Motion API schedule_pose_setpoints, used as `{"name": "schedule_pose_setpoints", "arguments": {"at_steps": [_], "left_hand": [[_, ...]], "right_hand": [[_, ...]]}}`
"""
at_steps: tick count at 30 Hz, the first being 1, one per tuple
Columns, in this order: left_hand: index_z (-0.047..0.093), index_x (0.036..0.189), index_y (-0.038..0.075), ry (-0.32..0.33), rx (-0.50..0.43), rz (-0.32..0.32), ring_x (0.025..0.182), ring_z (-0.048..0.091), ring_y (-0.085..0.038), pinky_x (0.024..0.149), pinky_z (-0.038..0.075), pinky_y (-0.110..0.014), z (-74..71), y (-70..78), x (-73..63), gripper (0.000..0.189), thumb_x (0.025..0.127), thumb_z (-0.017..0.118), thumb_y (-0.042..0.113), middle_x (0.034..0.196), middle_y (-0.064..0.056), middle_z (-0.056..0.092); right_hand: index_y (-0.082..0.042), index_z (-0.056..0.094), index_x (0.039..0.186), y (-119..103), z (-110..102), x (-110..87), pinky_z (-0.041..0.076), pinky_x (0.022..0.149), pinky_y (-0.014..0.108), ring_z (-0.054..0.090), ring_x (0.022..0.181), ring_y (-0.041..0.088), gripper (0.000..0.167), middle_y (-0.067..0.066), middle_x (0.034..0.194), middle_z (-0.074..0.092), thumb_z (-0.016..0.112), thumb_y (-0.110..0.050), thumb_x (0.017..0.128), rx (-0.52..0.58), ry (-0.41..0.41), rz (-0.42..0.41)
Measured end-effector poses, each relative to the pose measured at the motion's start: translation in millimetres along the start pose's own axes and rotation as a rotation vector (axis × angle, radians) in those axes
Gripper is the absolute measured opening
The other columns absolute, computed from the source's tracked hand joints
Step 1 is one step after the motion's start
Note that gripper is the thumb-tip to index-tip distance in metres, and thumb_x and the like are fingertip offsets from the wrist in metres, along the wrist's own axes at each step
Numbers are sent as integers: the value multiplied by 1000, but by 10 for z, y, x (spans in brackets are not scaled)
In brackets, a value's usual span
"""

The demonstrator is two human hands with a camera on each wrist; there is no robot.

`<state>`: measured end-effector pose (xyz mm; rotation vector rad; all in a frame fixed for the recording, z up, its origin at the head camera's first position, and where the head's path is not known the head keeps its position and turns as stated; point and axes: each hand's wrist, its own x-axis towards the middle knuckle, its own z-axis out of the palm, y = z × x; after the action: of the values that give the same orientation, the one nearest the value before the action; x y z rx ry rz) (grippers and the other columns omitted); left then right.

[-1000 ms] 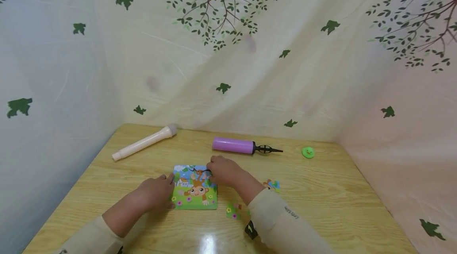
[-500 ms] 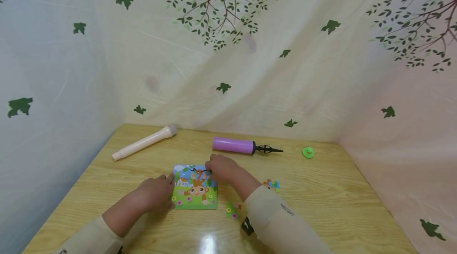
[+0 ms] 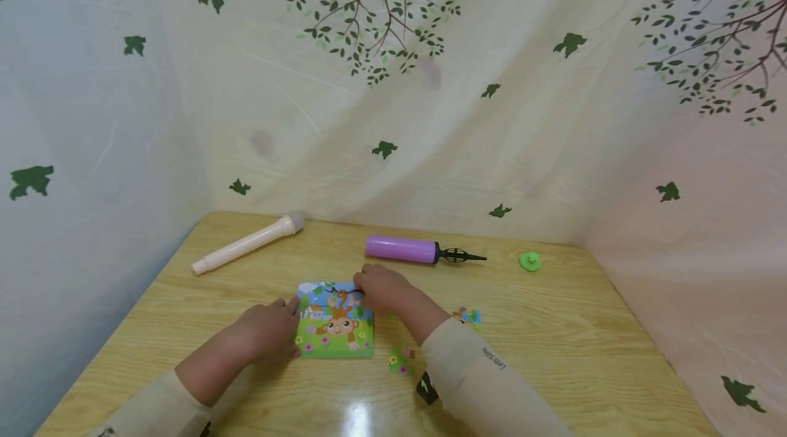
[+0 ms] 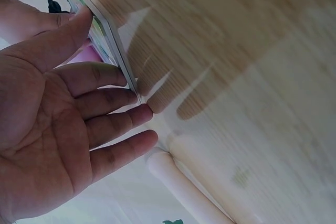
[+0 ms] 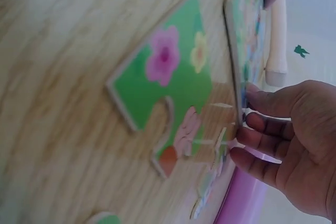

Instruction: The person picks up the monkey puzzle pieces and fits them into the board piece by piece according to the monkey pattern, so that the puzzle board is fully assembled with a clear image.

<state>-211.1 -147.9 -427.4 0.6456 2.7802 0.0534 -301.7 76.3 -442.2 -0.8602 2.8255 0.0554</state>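
Note:
A square jigsaw puzzle (image 3: 335,345) with a monkey, flowers and blue sky lies flat on the table. My left hand (image 3: 268,331) is at its left side; in the left wrist view the fingers (image 4: 113,127) stretch straight along the puzzle's edge and the thumb lies at its upper face. At the top right corner, my right hand (image 3: 386,292) pinches the puzzle, thumb (image 5: 270,102) over the face and bent fingers at the edge. A loose green puzzle piece (image 5: 157,77) with pink and yellow flowers lies right of the puzzle, and another piece (image 3: 470,317) lies beyond my right forearm.
Along the back of the wood-patterned table (image 3: 553,341) lie a pale pink toy microphone (image 3: 249,244), a purple hand pump (image 3: 402,250) with black nozzle and a small green duck-faced toy (image 3: 530,261). A printed cloth (image 3: 307,116) hangs behind. A third puzzle piece (image 5: 106,218) shows partly.
My right hand has shifted slightly left and away at the puzzle's top right corner. The seam across the picture's upper part looks fainter, and the monkey lines up better. My left hand stays put.

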Motion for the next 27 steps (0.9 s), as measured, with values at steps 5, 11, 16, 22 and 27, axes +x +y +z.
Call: {"name": "schedule_pose_setpoints", "arguments": {"at_steps": [5,11,16,22,27], "left_hand": [[55,130,-12,5,5,-6,133,43,-46,101,44,-61,13,-6,6,70,85,75,39,148,-27,42],[56,128,-13,18,-5,-2,132,44,-47,100,43,-63,10,0,2,70,84,76,38,147,-28,43],[56,129,-12,24,-3,4,132,44,-48,100,43,-63,14,2,10,70,84,75,38,147,-28,43],[55,130,-12,15,0,4,133,43,-48,99,44,-63,11,14,5,70,85,74,38,148,-28,42],[54,130,-13,19,-3,4,133,43,-48,99,44,-64,16,14,9,71,84,75,38,147,-29,42]], "right_hand": [[-19,67,107,19,21,10,49,83,28,52,88,11,18,-4,100,56,69,-29,92,33,14,-1],[-15,66,121,124,3,-48,50,91,30,56,97,12,31,-1,109,61,63,-33,96,99,8,-65],[-11,59,133,299,-67,-174,48,103,35,58,119,18,40,2,129,62,58,-33,99,149,39,-66],[-7,62,125,536,-149,-362,51,98,39,62,114,23,36,6,124,65,63,-29,97,186,19,-12],[-12,65,117,625,-137,-510,53,88,36,63,97,16,37,1,112,67,71,-36,90,191,-89,71]]}}
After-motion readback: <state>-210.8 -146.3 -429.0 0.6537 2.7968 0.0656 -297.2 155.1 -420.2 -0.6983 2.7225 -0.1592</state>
